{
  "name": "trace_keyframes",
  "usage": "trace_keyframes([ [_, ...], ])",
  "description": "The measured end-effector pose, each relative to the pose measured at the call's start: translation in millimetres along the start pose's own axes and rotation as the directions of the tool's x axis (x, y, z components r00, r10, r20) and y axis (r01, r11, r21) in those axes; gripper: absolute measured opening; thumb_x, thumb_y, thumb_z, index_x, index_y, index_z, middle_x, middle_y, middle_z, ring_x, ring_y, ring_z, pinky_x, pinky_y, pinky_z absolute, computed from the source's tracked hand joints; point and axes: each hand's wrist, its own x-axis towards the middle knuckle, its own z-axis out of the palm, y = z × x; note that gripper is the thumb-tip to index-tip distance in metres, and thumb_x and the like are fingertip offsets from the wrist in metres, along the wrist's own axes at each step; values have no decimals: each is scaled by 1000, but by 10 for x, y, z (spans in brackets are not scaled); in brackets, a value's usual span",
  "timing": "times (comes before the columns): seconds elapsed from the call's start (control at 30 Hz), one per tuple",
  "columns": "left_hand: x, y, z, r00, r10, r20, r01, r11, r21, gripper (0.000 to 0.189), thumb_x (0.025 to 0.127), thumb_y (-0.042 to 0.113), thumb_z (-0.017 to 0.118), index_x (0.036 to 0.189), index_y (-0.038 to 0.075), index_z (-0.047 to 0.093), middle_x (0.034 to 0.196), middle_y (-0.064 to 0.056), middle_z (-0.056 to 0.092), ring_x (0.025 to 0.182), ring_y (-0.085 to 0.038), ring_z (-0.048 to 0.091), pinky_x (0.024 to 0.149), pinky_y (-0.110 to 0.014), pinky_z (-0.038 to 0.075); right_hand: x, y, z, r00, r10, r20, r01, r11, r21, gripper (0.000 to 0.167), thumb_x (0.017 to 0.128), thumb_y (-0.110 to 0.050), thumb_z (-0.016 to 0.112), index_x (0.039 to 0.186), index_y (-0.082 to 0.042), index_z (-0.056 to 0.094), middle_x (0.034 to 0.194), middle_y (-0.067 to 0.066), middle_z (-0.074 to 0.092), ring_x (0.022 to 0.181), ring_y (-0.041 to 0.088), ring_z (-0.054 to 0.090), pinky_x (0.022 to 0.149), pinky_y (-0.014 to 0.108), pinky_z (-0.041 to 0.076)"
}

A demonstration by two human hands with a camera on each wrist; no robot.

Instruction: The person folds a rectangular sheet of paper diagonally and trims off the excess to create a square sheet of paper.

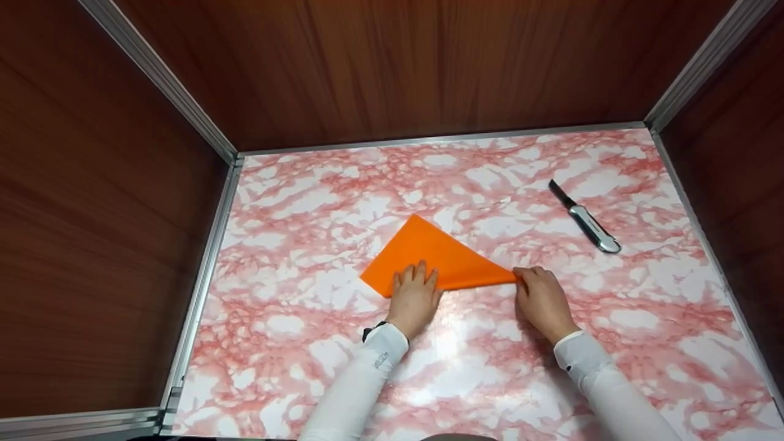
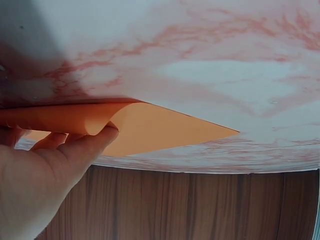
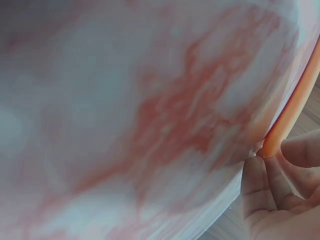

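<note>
A sheet of orange paper lies folded over on the table, its near edge facing the person. In the left wrist view the folded edge of the paper is still rounded rather than flat. My left hand rests on the paper's left part with fingers spread and fairly straight, the thumb by the near edge. At the narrow right corner, my right hand pinches the paper between thumb and fingers. The right wrist view shows that rolled corner between the fingertips.
A utility knife with a dark blade out lies to the right, beyond the right hand. The table has a red and white marbled top. Brown wood-grain panels with metal edge strips enclose it at the back and sides.
</note>
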Motion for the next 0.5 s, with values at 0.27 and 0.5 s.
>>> trace_keyframes([
  [0.27,-15,-4,13,1000,5,17,-5,1000,19,54,109,49,41,156,24,46,162,-10,37,144,-34,39,114,-62,30,-1,-3,-1,1000,2,11,-2,1000,-31,28,96,-5,66,122,3,70,107,21,67,93,41,57,83,55,49],
  [0.5,-26,5,18,1000,3,23,-4,999,35,57,108,52,40,157,24,45,163,-8,36,145,-33,37,114,-62,29,-4,-18,-15,1000,-23,-2,23,998,-62,29,93,-6,68,121,3,71,105,22,67,89,42,56,80,54,48],
])
